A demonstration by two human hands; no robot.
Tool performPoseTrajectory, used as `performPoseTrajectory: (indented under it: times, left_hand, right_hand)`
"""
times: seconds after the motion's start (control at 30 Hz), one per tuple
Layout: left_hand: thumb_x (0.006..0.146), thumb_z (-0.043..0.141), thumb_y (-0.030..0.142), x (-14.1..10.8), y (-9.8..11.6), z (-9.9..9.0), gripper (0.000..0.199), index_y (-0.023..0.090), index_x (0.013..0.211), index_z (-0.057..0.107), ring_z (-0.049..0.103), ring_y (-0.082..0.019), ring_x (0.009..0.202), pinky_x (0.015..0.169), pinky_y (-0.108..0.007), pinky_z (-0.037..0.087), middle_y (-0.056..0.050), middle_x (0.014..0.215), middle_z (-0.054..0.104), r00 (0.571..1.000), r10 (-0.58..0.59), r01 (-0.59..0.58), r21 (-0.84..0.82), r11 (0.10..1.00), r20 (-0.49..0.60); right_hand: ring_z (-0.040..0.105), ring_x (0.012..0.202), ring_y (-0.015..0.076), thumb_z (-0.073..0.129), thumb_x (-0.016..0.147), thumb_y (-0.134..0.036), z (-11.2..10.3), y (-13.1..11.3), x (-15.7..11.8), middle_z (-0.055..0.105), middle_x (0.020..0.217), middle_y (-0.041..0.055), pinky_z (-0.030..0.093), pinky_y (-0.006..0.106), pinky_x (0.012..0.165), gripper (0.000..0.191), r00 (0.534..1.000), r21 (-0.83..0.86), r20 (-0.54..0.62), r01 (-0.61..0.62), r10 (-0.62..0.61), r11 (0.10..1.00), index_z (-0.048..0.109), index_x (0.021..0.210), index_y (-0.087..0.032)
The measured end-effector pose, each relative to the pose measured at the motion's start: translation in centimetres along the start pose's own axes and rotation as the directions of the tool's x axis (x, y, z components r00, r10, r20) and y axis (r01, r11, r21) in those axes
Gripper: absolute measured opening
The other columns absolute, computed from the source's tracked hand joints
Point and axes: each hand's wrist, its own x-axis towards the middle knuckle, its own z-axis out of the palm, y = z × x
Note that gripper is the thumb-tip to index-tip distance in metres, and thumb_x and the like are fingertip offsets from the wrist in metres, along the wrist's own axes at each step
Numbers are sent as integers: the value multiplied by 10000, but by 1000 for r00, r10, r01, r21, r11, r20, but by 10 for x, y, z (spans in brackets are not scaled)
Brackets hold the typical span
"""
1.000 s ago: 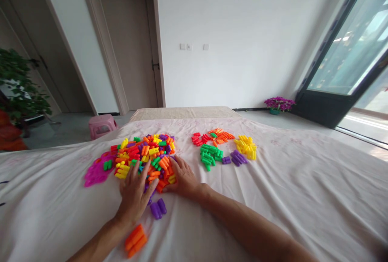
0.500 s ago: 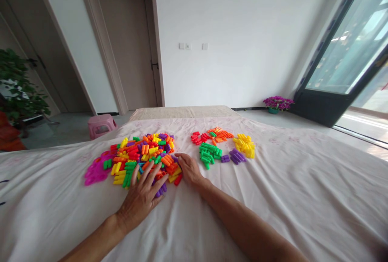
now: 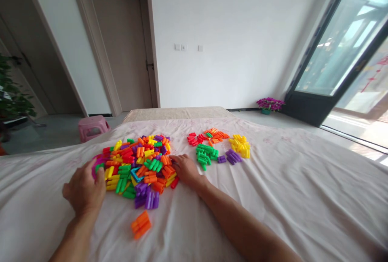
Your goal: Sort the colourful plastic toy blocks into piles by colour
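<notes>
A big mixed pile of coloured plastic pieces (image 3: 124, 159) lies on the cloth at centre left. At its left side my left hand (image 3: 86, 187) is over a magenta plastic piece (image 3: 98, 160), most of which it hides; its fingers curve down, and whether they grip is unclear. My right hand (image 3: 185, 169) rests at the pile's right edge, fingers extended and touching pieces there. An orange piece (image 3: 141, 225) lies apart, near the front, below some purple pieces (image 3: 147, 197).
Right of the pile are smaller groups: red (image 3: 196, 139), orange (image 3: 218, 136), green (image 3: 206, 155), purple (image 3: 234, 156) and yellow (image 3: 240, 146). Beyond the bed-like cloth surface (image 3: 273, 197) stand a pink stool (image 3: 93, 127) and a pot of magenta flowers (image 3: 270, 104).
My left hand has moved left, off the front of the pile to the magenta piece. An orange piece now lies separately near the front. My right hand stays by the pile's right edge.
</notes>
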Motion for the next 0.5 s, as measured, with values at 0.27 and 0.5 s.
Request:
performPoseTrajectory:
  times: [0.27, 0.5]
  left_hand:
    - [920, 264, 552, 14, -28, 26, 661, 179, 1392, 539, 630, -346, 1099, 912, -484, 506, -154, 1254, 650, 959, -87, 65, 92, 994, 270]
    - [904, 258, 577, 21, -31, 26, 680, 201, 1375, 573, 640, -369, 1067, 871, -504, 517, -160, 1214, 669, 916, -173, 133, 134, 982, 362]
  right_hand:
    - [610, 1033, 210, 545, 927, -269, -5, -4, -4, 710, 1084, 74, 441, 303, 911, 315, 996, -167, 79, -22, 35, 986, 667, 1216, -245]
    - [646, 893, 186, 614, 825, -225, -14, -4, -7, 725, 970, 77, 464, 258, 788, 245, 996, -35, 67, -63, 66, 997, 758, 1020, -192]
